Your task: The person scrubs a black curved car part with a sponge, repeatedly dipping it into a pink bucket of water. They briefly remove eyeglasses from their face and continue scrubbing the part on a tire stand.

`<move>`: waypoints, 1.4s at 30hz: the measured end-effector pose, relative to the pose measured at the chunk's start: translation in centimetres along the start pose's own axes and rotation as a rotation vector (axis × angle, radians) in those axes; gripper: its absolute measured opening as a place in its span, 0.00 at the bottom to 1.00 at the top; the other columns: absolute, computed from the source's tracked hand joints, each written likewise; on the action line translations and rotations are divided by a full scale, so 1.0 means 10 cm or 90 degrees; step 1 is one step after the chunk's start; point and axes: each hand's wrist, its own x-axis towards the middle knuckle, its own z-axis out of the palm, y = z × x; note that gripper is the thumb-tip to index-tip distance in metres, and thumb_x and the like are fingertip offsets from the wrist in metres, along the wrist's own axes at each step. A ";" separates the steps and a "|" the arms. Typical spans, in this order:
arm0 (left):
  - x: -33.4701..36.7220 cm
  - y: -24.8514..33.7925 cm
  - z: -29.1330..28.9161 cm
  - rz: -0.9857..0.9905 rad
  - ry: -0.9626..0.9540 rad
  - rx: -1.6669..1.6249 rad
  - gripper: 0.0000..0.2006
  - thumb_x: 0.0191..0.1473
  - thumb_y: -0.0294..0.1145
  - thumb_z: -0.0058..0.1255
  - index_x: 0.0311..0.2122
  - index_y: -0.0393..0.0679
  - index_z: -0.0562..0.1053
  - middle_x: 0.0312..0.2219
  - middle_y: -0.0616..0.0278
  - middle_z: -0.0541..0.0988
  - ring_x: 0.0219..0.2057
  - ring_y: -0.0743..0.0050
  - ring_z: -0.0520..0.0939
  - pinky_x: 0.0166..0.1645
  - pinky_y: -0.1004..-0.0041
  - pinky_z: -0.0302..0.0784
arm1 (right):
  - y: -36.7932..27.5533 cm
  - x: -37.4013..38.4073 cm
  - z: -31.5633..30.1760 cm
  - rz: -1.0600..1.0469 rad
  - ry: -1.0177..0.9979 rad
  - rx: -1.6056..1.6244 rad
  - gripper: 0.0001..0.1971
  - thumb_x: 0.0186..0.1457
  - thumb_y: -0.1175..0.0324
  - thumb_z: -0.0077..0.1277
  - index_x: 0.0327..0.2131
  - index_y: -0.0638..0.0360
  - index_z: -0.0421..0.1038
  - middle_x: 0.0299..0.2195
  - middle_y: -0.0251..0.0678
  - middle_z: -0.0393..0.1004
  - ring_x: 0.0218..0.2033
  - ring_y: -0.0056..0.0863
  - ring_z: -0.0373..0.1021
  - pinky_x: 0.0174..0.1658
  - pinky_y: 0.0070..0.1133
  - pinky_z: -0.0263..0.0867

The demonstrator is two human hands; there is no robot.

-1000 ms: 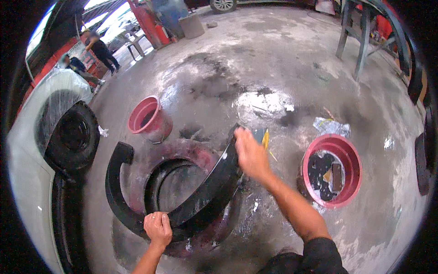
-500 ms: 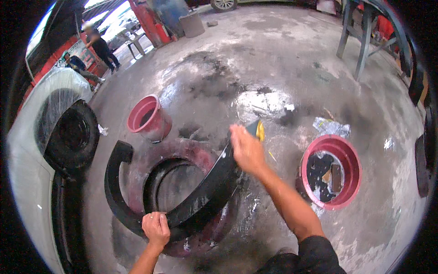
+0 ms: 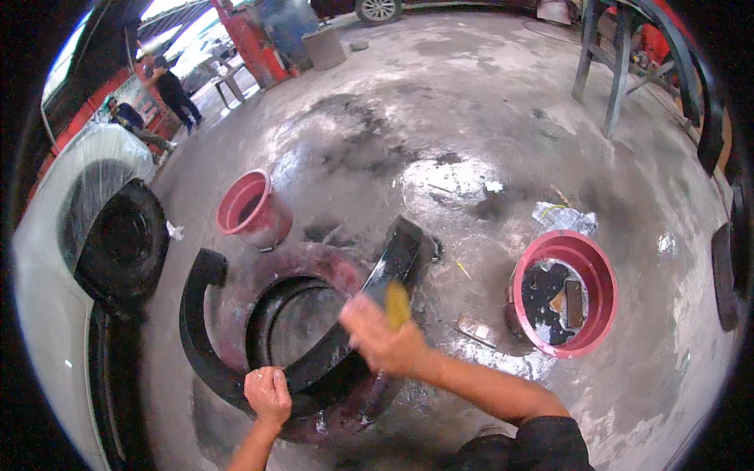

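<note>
A black, curved fender flare [image 3: 397,255] lies across a tyre [image 3: 294,259] that rests flat on the floor and is smeared with reddish and pale stains. My left hand [image 3: 269,395] is closed over the flare's near edge and grips it. On the flare's right-hand stretch my right hand [image 3: 381,334], blurred by motion, presses a yellow pad [image 3: 398,304]. Most of the pad is hidden under the palm, so I cannot tell whether it is sandpaper or a sponge. The flare's surface looks wet and shiny.
A pink bucket [image 3: 603,294] with dark liquid and a block stands at right; another pink bucket [image 3: 255,212] stands beyond the tyre. A small flat piece [image 3: 476,330] and crumpled wrapping [image 3: 564,218] lie on the wet floor. A plastic-draped car [image 3: 55,259] flanks the left; people [image 3: 169,88] are far off.
My right hand has slid with the yellow pad from the flare's far right end down towards its middle. My left hand keeps its grip in the same spot.
</note>
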 end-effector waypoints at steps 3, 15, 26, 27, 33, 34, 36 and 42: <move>-0.03 -0.04 -0.04 -0.012 -0.024 0.006 0.15 0.65 0.37 0.42 0.32 0.41 0.77 0.28 0.52 0.78 0.33 0.47 0.77 0.41 0.56 0.68 | -0.09 -0.07 -0.06 -0.120 -0.078 0.043 0.27 0.59 0.63 0.52 0.62 0.59 0.68 0.65 0.34 0.67 0.69 0.33 0.59 0.70 0.35 0.56; -0.04 -0.02 0.09 -0.005 -0.010 0.010 0.13 0.63 0.35 0.43 0.30 0.41 0.75 0.26 0.52 0.77 0.32 0.45 0.76 0.41 0.54 0.68 | 1.49 0.40 -0.48 0.506 -0.034 0.242 0.20 0.70 0.64 0.41 0.60 0.62 0.69 0.61 0.51 0.70 0.64 0.47 0.65 0.67 0.33 0.60; 0.02 -0.06 0.04 0.008 0.021 0.023 0.12 0.63 0.34 0.43 0.29 0.41 0.75 0.25 0.52 0.76 0.30 0.46 0.76 0.40 0.55 0.67 | 0.94 0.18 -0.32 0.183 0.089 -0.008 0.21 0.68 0.61 0.44 0.56 0.64 0.73 0.58 0.47 0.74 0.63 0.50 0.66 0.65 0.37 0.62; 0.00 -0.03 0.06 0.007 0.007 0.021 0.12 0.63 0.34 0.43 0.29 0.41 0.75 0.25 0.52 0.76 0.30 0.46 0.76 0.40 0.55 0.68 | 0.99 0.18 -0.34 0.249 0.068 -0.010 0.20 0.67 0.62 0.45 0.56 0.64 0.73 0.57 0.47 0.74 0.63 0.50 0.67 0.65 0.39 0.62; -0.02 -0.01 -0.01 -0.007 -0.005 0.019 0.13 0.63 0.34 0.42 0.30 0.40 0.75 0.26 0.51 0.76 0.32 0.44 0.76 0.40 0.54 0.68 | 0.70 0.38 -0.43 0.328 0.022 -0.027 0.19 0.66 0.64 0.45 0.53 0.65 0.75 0.57 0.49 0.74 0.60 0.54 0.68 0.62 0.48 0.63; -0.05 -0.01 -0.02 -0.003 -0.012 0.020 0.14 0.64 0.34 0.41 0.31 0.40 0.75 0.27 0.51 0.76 0.32 0.44 0.75 0.40 0.54 0.68 | 0.61 0.27 -0.37 0.196 0.082 -0.062 0.19 0.66 0.65 0.44 0.54 0.65 0.74 0.56 0.50 0.74 0.58 0.57 0.69 0.61 0.45 0.64; -0.04 -0.01 0.03 0.003 -0.007 0.013 0.13 0.63 0.33 0.42 0.29 0.41 0.75 0.26 0.52 0.77 0.31 0.46 0.77 0.41 0.54 0.68 | 0.92 0.55 -0.37 0.380 0.027 -0.009 0.19 0.66 0.66 0.45 0.55 0.65 0.73 0.56 0.50 0.74 0.58 0.56 0.69 0.62 0.44 0.64; 0.01 -0.01 0.01 0.004 -0.001 0.044 0.12 0.62 0.31 0.43 0.28 0.41 0.75 0.25 0.53 0.76 0.31 0.46 0.77 0.40 0.55 0.69 | 0.19 0.19 -0.08 0.139 0.033 -0.103 0.22 0.60 0.63 0.51 0.56 0.62 0.73 0.59 0.41 0.73 0.63 0.43 0.67 0.63 0.39 0.64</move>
